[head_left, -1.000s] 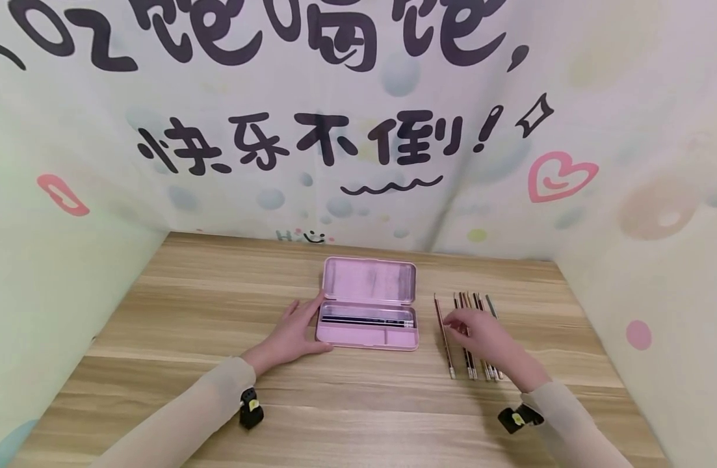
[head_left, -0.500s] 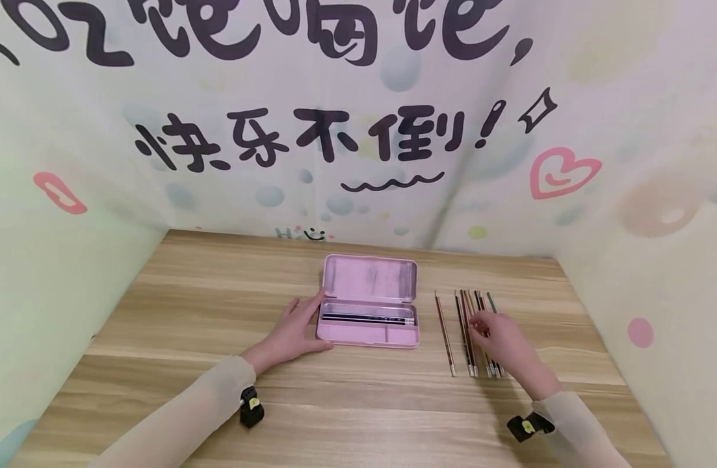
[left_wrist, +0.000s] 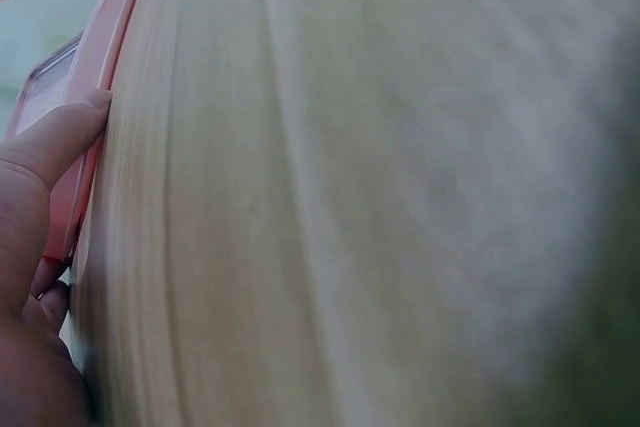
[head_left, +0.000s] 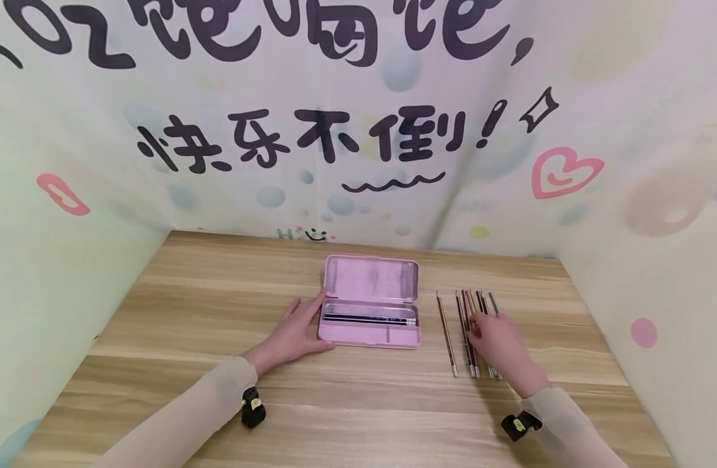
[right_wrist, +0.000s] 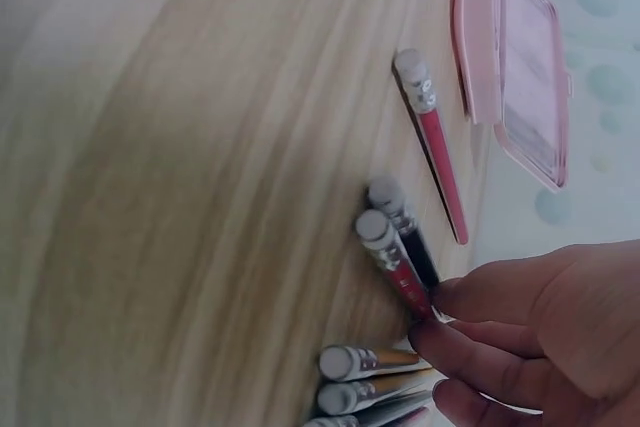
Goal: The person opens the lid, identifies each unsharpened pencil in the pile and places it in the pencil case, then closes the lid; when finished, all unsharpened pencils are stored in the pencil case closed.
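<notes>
A pink pencil case (head_left: 355,334) lies with its lid up, several dark pencils (head_left: 364,319) inside its back compartment. My left hand (head_left: 285,339) holds the case's left end, thumb on the front wall (left_wrist: 112,22) in the left wrist view and forefinger by the hinge. To the right, my right hand (head_left: 504,339) reaches down over a row of pencils. In the right wrist view its thumb and forefinger pinch at a red pencil (right_wrist: 403,279), against a black pencil (right_wrist: 418,250) alongside. The pencils' far ends are hidden by the hand there.
A lone red-brown pencil (head_left: 446,337) lies between case and row. Yellow-ended pencils (right_wrist: 375,359) lie beside the right fingers. The wooden table (head_left: 358,409) meets a printed cloth wall (head_left: 247,195) at the back and sides.
My right hand has moved right from near the lone pencil to the row and lowered its fingertips onto the pencils. The left hand stays on the case.
</notes>
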Available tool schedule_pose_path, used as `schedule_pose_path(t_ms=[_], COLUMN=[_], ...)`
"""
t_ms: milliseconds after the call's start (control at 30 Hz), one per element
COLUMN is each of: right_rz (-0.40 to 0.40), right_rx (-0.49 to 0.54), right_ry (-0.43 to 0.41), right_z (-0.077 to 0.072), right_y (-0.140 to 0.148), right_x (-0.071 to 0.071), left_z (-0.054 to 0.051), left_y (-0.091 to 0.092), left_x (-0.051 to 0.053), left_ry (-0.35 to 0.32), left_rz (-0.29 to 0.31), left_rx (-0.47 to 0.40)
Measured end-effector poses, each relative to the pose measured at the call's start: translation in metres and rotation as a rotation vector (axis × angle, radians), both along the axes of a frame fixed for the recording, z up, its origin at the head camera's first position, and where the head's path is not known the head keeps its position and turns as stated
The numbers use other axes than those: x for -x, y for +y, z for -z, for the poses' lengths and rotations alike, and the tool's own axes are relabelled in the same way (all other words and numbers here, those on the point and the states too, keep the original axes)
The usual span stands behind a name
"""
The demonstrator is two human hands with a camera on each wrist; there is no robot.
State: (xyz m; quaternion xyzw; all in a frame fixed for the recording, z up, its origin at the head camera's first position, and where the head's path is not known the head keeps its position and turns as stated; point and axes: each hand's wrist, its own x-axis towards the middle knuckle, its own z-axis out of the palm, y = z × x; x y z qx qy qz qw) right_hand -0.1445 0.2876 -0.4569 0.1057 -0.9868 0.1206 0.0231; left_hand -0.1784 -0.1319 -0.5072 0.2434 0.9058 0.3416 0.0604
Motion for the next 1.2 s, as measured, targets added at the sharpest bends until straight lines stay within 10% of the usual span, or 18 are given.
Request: schedule_pose_path(t_ms=[1200], right_rz=[0.153], right_rx=[0.089], right_ry=[-0.123], right_z=[-0.011], right_y=[-0.008], right_x=[0.005], left_z=[0.0], left_y=[0.001], left_x=[-0.001], left_ry=[0.008], left_rz=[-0.004], left_rx=[0.011])
